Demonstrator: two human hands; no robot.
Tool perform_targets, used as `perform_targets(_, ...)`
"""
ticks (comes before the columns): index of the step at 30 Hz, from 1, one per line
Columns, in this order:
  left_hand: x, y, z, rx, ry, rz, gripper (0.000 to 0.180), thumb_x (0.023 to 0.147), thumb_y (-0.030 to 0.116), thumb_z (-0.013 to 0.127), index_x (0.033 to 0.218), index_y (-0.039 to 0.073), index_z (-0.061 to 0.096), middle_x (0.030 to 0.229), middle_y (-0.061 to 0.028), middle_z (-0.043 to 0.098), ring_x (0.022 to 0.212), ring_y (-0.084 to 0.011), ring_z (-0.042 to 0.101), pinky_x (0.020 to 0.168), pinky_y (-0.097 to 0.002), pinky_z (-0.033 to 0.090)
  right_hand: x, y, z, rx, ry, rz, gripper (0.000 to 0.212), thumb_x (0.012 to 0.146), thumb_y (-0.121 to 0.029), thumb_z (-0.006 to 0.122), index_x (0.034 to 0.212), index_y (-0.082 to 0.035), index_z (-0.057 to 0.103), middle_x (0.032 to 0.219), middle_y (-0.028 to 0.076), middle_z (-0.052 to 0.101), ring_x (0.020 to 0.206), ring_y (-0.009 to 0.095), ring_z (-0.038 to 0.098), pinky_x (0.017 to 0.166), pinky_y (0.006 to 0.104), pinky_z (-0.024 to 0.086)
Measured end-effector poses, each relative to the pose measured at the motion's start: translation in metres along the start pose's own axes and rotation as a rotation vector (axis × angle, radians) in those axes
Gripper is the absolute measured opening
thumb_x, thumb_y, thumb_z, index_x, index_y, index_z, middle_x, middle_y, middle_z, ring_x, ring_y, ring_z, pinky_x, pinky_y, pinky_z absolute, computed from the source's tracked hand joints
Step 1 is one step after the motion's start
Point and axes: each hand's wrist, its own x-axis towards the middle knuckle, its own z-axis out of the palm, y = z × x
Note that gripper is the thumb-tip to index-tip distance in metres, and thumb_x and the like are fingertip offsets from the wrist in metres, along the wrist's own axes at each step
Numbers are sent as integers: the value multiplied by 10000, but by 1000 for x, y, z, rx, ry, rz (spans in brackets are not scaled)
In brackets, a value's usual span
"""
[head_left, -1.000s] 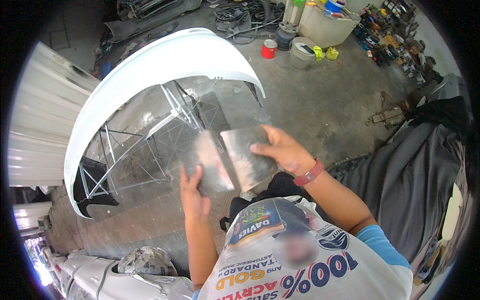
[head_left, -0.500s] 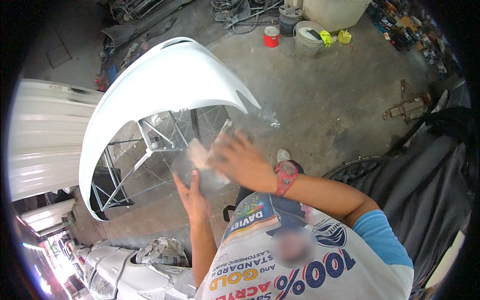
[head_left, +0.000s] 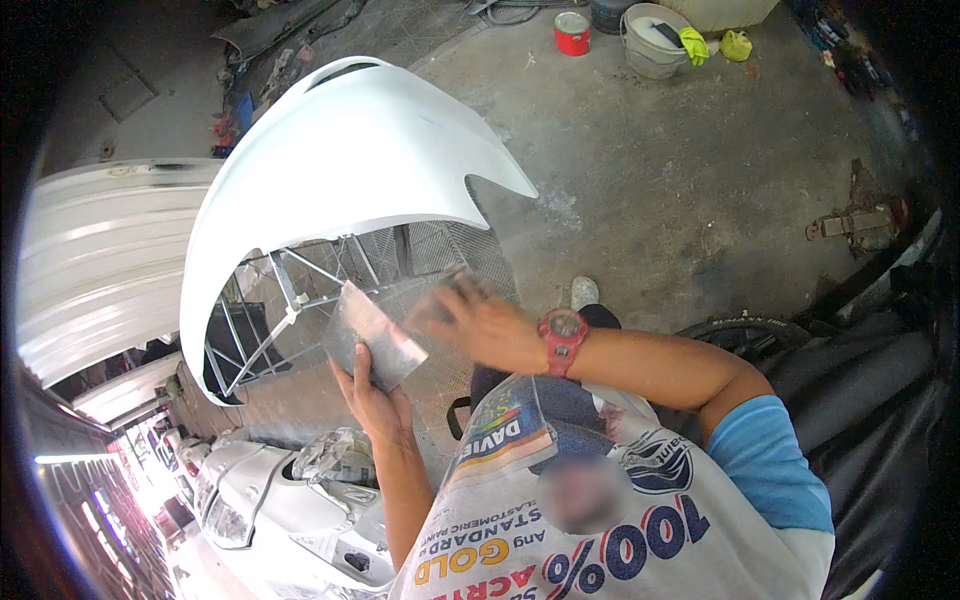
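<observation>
My left hand point(head_left: 377, 405) is closed on a flat grey mixing board point(head_left: 402, 368), its thumb on the upper face. A pinkish, paste-like smear point(head_left: 366, 315) covers part of the board. Just right of it is my right hand point(head_left: 480, 325), its fingers curled and blurred by motion. Something dark shows at those fingertips, too smeared to name. Beyond both hands a large white car bumper point(head_left: 340, 160) rests on a metal frame stand point(head_left: 292, 305).
A red can point(head_left: 572, 36) and a whitish bucket point(head_left: 650, 60) with a yellow-green cloth point(head_left: 694, 45) stand on the concrete floor at the back. A white vehicle point(head_left: 270, 500) is at lower left. Black sheeting point(head_left: 860, 400) drapes at right, near a metal piece point(head_left: 855, 222).
The board has turned, showing more of its face and the pinkish smear. My right hand has drawn off the board to the right. The view has shifted slightly.
</observation>
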Motion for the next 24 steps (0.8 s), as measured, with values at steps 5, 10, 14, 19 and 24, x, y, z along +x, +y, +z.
perform_targets(5,6,4,26,181,94,28,682,1051,140,690,1618,4,338,1478,-183,555,1283,-266,602,1072,-393,517,-3,15,-7,-81,225,-92,505,966,-149,619,1458,-263,599,1501,140,522,1466,498,462,1130,774,390)
perform_targets(10,9,10,22,261,197,49,755,1058,183,704,1650,-26,285,1541,-203,507,1337,-270,566,1119,-368,478,13,8,-38,-85,122,-103,435,957,-156,616,1382,-234,670,1459,138,561,1488,447,443,1181,792,288)
perform_targets(14,1,10,18,459,155,108,812,1057,193,708,1675,-40,236,1583,-221,475,1366,-288,555,1140,-366,466,20,4,-37,-94,169,-166,428,942,-186,637,1365,-228,682,1397,126,584,1482,408,439,1208,790,247)
perform_targets(19,19,24,-4,168,225,273,672,1059,175,688,1601,-53,362,1561,-225,493,1367,-300,564,1120,-389,496,21,-12,-37,25,37,-326,413,942,-174,628,1347,-233,679,1367,124,587,1465,389,456,1222,790,232)
perform_targets(24,22,38,-18,686,201,238,562,1060,120,640,1566,19,419,1459,-183,584,1300,-293,630,1072,-408,549,30,-36,-50,340,136,-559,521,925,-129,632,1436,-224,603,1388,149,545,1427,443,488,1218,736,328)
